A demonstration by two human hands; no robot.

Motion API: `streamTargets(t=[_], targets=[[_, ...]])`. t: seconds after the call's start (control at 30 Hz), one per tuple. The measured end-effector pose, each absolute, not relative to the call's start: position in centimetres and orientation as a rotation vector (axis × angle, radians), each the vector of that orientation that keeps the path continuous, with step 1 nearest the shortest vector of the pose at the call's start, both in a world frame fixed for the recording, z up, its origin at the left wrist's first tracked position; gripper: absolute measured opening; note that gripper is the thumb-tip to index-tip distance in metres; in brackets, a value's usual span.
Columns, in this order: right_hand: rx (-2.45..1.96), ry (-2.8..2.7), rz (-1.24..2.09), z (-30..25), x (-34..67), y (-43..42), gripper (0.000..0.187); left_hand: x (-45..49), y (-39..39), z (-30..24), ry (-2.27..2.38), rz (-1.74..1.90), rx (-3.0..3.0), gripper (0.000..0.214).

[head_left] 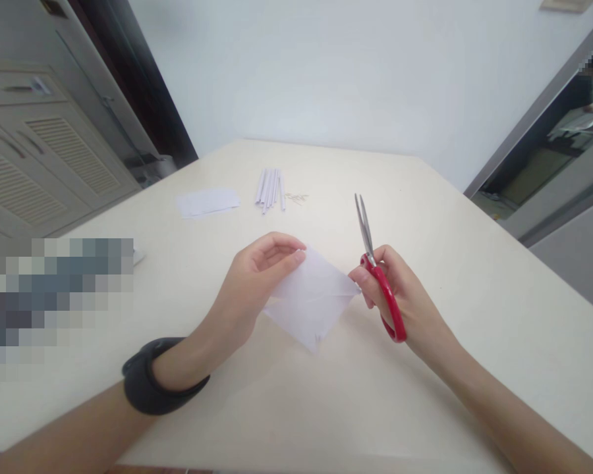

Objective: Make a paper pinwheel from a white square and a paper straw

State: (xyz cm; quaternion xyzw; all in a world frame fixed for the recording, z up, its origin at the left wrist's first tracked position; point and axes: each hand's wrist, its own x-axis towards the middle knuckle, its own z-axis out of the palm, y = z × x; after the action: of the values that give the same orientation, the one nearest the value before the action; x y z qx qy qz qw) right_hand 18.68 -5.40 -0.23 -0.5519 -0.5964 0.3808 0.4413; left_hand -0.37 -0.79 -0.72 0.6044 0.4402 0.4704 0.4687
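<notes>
A thin white sheet of paper (pixel 313 296) hangs between my hands above the table, turned so one corner points down, with small cuts near that lower corner. My left hand (pixel 261 276) pinches its upper left edge between thumb and fingers; a black band circles that wrist. With my right hand (pixel 393 289) I hold red-handled scissors (pixel 393 309), blades pointing up and slightly parted. The thumb and a finger of that same hand also grip the right corner of the paper.
On the pale table (pixel 356 408), farther back, lie a stack of white paper (pixel 208 202), several white paper tubes (pixel 271 189) and some thin brownish bits (pixel 296 197). A blurred-out item (pixel 54 296) covers the left edge. A white wall stands behind.
</notes>
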Motion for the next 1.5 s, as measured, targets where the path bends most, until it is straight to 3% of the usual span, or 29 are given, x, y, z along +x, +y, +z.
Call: streamTargets(t=[0.73, 1.23, 1.5], targets=[[-1.393, -1.269, 1.199, -0.2, 19.8, -4.9, 0.028, -0.5, -0.9, -0.5, 1.056, 1.174, 1.335, 0.016], [-1.352, -1.291, 1.198, -0.1, 19.6, -4.9, 0.017, -0.3, -1.0, -0.4, 1.097, 1.13, 1.348, 0.019], [-1.326, -1.323, 1.148, 0.0, 19.7, -5.0, 0.022, -0.1, -1.1, -0.1, 1.065, 1.112, 1.411, 0.02]])
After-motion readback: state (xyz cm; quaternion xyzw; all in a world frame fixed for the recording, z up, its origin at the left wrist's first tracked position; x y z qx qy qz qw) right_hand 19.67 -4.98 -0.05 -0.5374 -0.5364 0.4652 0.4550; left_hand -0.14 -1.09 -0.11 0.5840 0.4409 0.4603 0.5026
